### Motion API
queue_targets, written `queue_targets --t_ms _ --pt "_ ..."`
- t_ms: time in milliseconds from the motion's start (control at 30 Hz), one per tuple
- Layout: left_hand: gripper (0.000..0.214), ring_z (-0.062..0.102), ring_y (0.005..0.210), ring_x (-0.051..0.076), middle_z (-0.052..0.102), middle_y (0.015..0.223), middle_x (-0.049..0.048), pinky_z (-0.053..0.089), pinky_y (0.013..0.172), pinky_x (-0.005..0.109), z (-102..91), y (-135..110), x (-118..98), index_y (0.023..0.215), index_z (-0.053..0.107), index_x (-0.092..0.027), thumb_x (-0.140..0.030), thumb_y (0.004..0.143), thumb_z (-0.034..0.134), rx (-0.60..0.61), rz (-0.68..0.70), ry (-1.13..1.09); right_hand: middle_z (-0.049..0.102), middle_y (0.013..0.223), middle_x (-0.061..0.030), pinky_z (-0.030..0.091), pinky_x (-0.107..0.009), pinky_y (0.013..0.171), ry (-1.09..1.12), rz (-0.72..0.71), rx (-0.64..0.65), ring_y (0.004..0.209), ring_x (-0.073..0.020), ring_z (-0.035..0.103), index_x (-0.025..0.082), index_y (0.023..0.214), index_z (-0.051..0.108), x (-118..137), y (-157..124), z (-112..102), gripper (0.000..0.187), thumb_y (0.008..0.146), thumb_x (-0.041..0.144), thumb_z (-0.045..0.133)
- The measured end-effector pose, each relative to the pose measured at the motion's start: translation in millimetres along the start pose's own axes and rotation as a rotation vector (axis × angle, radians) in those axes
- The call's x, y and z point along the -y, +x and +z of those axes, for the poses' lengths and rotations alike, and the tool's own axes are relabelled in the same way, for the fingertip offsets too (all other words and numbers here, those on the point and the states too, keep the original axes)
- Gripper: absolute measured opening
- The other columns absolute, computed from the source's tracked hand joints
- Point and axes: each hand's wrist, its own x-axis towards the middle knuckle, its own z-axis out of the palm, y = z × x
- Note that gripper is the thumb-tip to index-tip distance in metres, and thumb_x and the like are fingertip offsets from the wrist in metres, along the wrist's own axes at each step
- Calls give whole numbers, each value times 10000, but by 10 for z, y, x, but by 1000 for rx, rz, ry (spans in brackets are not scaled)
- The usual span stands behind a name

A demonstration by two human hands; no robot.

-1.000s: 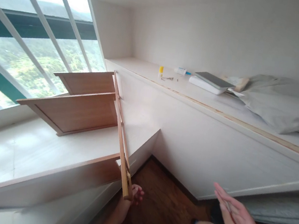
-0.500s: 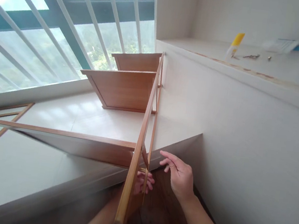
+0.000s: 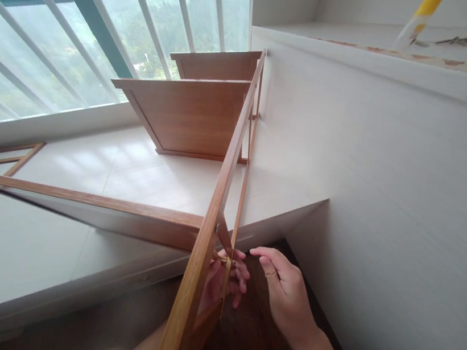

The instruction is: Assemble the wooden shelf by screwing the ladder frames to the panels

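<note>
A wooden shelf unit (image 3: 228, 166) extends away from me, its long rails running up the view and its shelf boards (image 3: 200, 116) sticking out to the left. At its near end, my left hand (image 3: 214, 284) is behind the front rail, with its fingers curled around the thin back rail. The front rail hides part of that palm and the wrist. Just to the right is my right hand (image 3: 287, 291), its index finger stretched toward the rail and the thumb below it. A small gap separates it from the wood, and I see nothing in it.
A white wall panel (image 3: 300, 126) rises on the right, below a ledge with a yellow-capped tube (image 3: 421, 19) and small metal pieces (image 3: 458, 40). Another wooden frame (image 3: 14, 169) lies left on the white platform (image 3: 131, 167). Behind is a barred window (image 3: 158, 27); dark floor (image 3: 255, 338) lies below.
The view has tilted down and closer. My left fingers show more plainly around the thin rail. My right thumb and index finger have come nearer together, close to the left fingers.
</note>
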Motion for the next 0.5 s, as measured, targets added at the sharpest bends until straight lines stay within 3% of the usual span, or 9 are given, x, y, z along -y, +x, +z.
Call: queue_targets --t_ms 167,300,367,500 --pt "390 585 672 142 592 840 66 472 442 189 -108 -16 87 1139 562 -159 -456 908 461 -17 57 65 621 1137 -73 472 -321 947 -53 -11 135 1074 -180 569 235 1250 570 47 -99 57 349 974 275 361" --pt "341 569 612 124 587 791 46 449 408 167 -67 -39 70 1092 571 -163 -428 879 536 -100 69 84 626 907 -44 504 -275 794 -10 -150 251 841 -133 600 254 1305 552 11 -95 93 404 982 215 314" --pt "372 576 610 133 601 802 54 443 396 174 -73 -62 53 1117 565 -157 -431 866 556 -111 63 90 632 839 -26 504 -253 732 11 -153 200 770 -120 606 258 1225 614 -15 -88 88 360 974 222 358" --pt "428 602 649 147 632 850 82 460 428 196 -146 -116 31 1184 562 -140 -418 858 576 -126 18 118 683 840 -21 510 -235 700 53 11 31 744 -129 645 219 1015 652 -30 -80 48 178 911 311 540"
